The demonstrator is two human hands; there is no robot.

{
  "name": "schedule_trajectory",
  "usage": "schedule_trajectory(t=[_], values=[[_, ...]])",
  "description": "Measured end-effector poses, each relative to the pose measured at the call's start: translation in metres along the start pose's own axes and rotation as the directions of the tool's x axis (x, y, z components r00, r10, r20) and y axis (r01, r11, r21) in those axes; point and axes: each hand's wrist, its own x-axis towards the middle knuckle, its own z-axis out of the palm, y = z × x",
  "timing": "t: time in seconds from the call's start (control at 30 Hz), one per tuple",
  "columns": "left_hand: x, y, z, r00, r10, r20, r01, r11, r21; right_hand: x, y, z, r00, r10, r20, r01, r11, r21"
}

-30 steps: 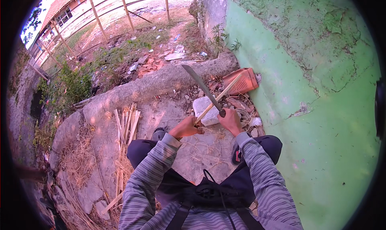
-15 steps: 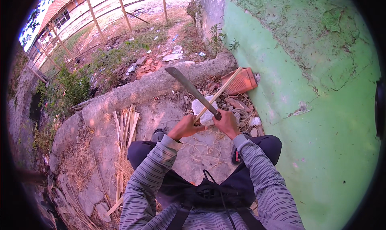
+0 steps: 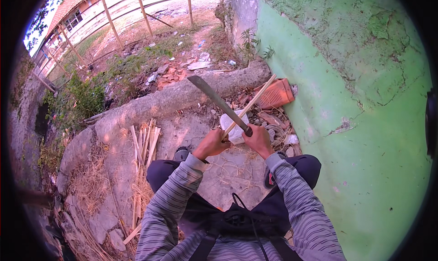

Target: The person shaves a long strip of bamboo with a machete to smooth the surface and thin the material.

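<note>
My right hand [image 3: 258, 140] is wrapped round the dark handle of a machete [image 3: 214, 97], its long blade slanting up and to the left. In my left hand [image 3: 211, 144] is the near end of a pale split bamboo strip [image 3: 261, 90], which points away to the upper right. Blade and strip cross just beyond my hands; whether they touch I cannot tell. Behind the crossing lies a whitish block or bundle [image 3: 234, 126], partly hidden by both.
Several split bamboo pieces [image 3: 146, 142] lie left of my knee among curly shavings [image 3: 93, 183]. A low rounded concrete ledge [image 3: 178, 91] curves ahead. Rubble and an orange plastic container [image 3: 279, 95] lie against the green wall [image 3: 365, 170] at the right.
The view has shifted slightly, moving the whole scene a few pixels to the right. Both hands keep their holds, and the machete and strip stay crossed almost as before.
</note>
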Motion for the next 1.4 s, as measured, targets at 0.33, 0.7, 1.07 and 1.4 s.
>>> schedule_trajectory(t=[0.33, 0.7, 1.07, 1.4], values=[[-0.003, 0.001, 0.004, 1.0, 0.015, 0.014, -0.015, 0.999, 0.031, -0.003, -0.001, 0.003, 0.999, 0.039, 0.009, -0.039, 0.999, -0.023], [-0.011, -0.001, 0.009, 0.999, 0.028, 0.017, -0.028, 0.999, 0.043, -0.008, 0.002, 0.003, 0.997, 0.058, 0.051, -0.056, 0.998, -0.037], [-0.016, -0.011, 0.013, 0.995, 0.045, 0.085, -0.039, 0.997, -0.073, -0.004, 0.017, 0.004, 0.996, 0.081, 0.029, -0.08, 0.997, -0.02], [-0.029, 0.002, 0.006, 0.986, 0.155, 0.065, -0.144, 0.978, -0.149, 0.026, 0.082, -0.004, 0.949, 0.184, -0.255, -0.201, 0.979, -0.043]])
